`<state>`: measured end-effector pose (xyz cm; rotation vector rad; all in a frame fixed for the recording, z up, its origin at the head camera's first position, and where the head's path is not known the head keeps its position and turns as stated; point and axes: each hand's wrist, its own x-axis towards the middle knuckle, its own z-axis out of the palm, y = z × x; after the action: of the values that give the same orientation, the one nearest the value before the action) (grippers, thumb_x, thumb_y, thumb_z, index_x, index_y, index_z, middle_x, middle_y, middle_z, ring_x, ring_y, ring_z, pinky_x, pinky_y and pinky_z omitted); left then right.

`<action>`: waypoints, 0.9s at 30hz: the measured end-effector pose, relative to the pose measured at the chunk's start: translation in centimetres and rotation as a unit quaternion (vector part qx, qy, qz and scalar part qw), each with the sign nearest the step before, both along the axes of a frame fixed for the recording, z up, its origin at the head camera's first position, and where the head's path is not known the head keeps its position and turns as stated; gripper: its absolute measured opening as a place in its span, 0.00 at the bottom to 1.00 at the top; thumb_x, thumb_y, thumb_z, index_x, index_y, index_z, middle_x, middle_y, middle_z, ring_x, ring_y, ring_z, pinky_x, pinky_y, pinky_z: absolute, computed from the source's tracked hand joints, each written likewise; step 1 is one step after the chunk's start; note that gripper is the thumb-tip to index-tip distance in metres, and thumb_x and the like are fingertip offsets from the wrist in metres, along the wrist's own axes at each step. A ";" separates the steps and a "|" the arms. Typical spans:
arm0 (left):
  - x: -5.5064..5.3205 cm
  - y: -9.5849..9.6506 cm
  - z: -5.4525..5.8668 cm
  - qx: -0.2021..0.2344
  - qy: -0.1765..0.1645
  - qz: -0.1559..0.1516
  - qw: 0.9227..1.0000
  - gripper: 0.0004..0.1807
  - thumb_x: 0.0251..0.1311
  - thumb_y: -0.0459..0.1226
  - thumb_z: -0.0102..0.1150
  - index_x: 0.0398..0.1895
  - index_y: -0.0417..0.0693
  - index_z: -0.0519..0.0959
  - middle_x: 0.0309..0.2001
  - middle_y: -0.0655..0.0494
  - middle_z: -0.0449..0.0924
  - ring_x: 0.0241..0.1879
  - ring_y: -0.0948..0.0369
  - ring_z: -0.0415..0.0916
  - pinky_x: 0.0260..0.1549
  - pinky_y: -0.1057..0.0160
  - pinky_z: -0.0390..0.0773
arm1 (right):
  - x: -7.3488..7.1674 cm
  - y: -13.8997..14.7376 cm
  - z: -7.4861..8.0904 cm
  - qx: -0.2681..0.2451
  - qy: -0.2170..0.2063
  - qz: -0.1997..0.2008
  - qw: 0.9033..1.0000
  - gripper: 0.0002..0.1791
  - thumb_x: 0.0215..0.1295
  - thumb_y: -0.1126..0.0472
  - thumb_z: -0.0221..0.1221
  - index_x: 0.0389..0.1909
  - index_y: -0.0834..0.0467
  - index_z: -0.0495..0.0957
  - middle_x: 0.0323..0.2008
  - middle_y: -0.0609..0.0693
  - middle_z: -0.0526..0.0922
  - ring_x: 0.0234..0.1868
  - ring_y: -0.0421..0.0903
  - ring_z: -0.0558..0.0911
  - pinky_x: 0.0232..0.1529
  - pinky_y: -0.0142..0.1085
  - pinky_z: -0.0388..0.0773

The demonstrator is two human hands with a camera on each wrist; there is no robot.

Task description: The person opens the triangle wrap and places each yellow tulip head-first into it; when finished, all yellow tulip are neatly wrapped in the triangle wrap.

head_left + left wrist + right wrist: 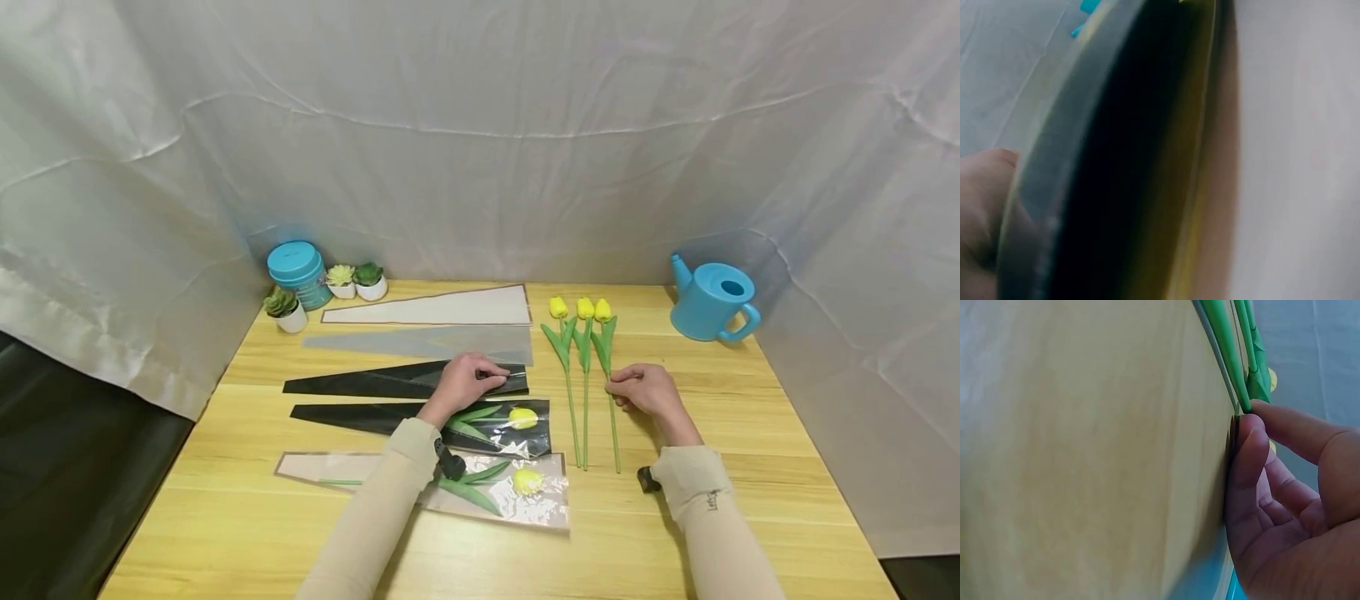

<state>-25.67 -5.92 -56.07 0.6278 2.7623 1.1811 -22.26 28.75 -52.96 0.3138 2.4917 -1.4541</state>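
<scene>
My right hand (647,390) pinches the stem of the rightmost yellow tulip (603,312) between thumb and index finger; the right wrist view shows the fingertips (1252,422) meeting at the green stem (1229,359). Two more tulips (558,308) lie just to its left, blooms toward the back. With bent fingers, my left hand (467,383) grips the black flower sleeve (360,380) near its wide right end, covering part of it. Nearer the front, another black sleeve (337,414) and a pale pink one (551,508) each contain a yellow tulip.
Behind the left hand lie a grey sleeve (390,341) and a white sleeve (442,307). A blue tub (296,271) and small potted succulents (288,312) stand at the back left. The blue watering can (708,308) is at the back right, near the grey curtain (525,167).
</scene>
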 end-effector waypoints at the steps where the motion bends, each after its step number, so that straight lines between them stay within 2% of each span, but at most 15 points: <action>1: 0.0 0.0 0.0 0.012 -0.005 0.002 1.000 0.08 0.68 0.44 0.68 0.47 0.60 0.92 0.41 0.61 0.85 0.34 0.63 0.75 0.36 0.61 0.77 | 0.0 0.0 0.0 -0.001 -0.001 -0.001 1.000 0.18 0.69 0.63 0.67 0.53 0.71 0.81 0.32 0.55 0.88 0.27 0.43 0.85 0.31 0.35 0.85; 6: 0.1 -0.3 0.0 0.071 -0.020 0.012 0.997 0.07 0.67 0.43 0.69 0.46 0.59 0.92 0.40 0.61 0.85 0.30 0.62 0.75 0.32 0.62 0.77 | 0.2 0.0 0.1 -0.013 -0.007 -0.007 1.000 0.17 0.69 0.65 0.66 0.53 0.72 0.81 0.32 0.55 0.87 0.27 0.42 0.85 0.32 0.34 0.85; 14: 0.2 -0.8 0.0 0.142 -0.031 0.018 0.989 0.09 0.68 0.43 0.68 0.47 0.57 0.91 0.41 0.59 0.86 0.32 0.60 0.75 0.32 0.63 0.76 | 0.5 0.3 0.4 -0.049 -0.018 -0.020 0.998 0.19 0.70 0.65 0.64 0.57 0.74 0.79 0.38 0.55 0.86 0.29 0.39 0.85 0.36 0.35 0.87; 20: 0.4 -1.4 0.6 0.170 -0.049 0.016 0.984 0.09 0.68 0.45 0.68 0.48 0.60 0.91 0.46 0.59 0.87 0.34 0.59 0.78 0.33 0.62 0.78 | 0.9 0.8 0.9 -0.061 -0.010 -0.027 0.998 0.20 0.71 0.64 0.64 0.58 0.73 0.79 0.37 0.55 0.87 0.29 0.39 0.86 0.37 0.35 0.87; 27: 0.5 -1.8 1.1 0.182 -0.040 0.009 0.982 0.09 0.68 0.46 0.68 0.48 0.61 0.90 0.46 0.59 0.87 0.35 0.59 0.78 0.33 0.62 0.78 | 1.8 1.1 2.3 -0.083 0.010 -0.038 0.996 0.21 0.74 0.62 0.61 0.59 0.73 0.77 0.37 0.52 0.87 0.34 0.41 0.87 0.42 0.38 0.87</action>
<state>-25.19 -7.70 -55.00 0.5672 2.5077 1.6937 -20.45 29.81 -50.62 0.3670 2.3777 -1.6913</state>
